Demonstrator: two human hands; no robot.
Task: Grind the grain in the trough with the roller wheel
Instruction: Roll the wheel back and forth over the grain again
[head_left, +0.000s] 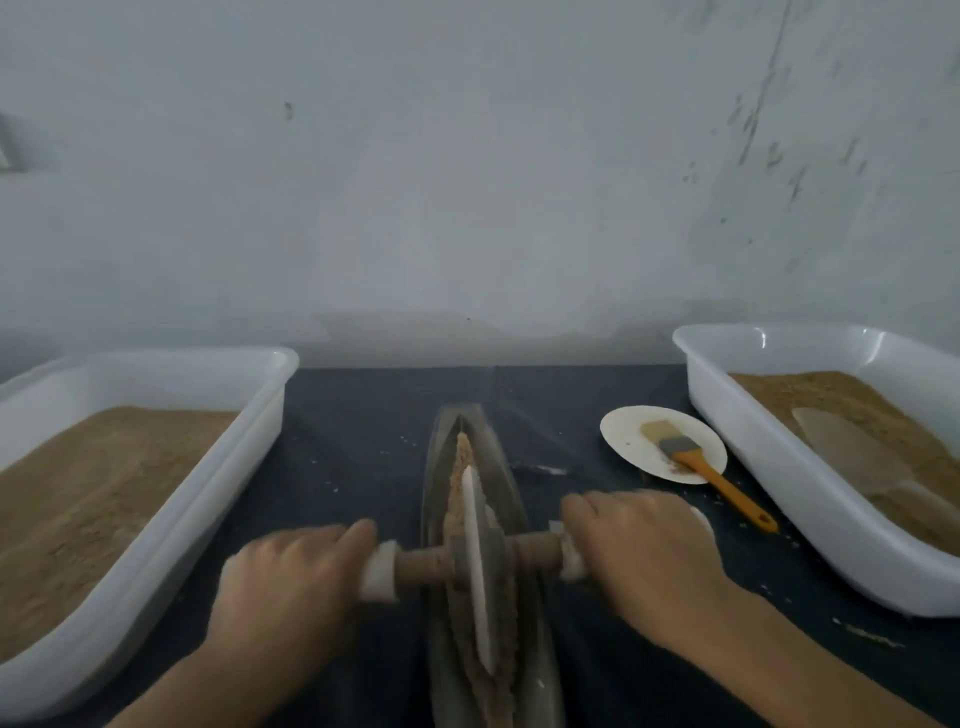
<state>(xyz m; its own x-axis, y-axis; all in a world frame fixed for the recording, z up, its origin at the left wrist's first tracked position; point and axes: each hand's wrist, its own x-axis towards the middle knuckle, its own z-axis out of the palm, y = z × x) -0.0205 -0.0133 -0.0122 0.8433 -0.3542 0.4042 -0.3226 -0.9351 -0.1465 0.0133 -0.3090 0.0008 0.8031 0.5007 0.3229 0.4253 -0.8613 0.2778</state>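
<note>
both hands (291, 577) gripping roller wheel (478, 561), in trough (441, 493)

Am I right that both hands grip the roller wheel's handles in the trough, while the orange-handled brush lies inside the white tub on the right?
Not quite: the head view shows the orange-handled brush lying on the round white paper plate beside the white plastic tub, not inside it. The left hand and right hand do grip the roller wheel handles.

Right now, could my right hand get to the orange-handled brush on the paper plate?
Probably yes. The brush lies just beyond the right hand with nothing between them, but that hand grips the roller wheel handle and would have to let go first.
</note>
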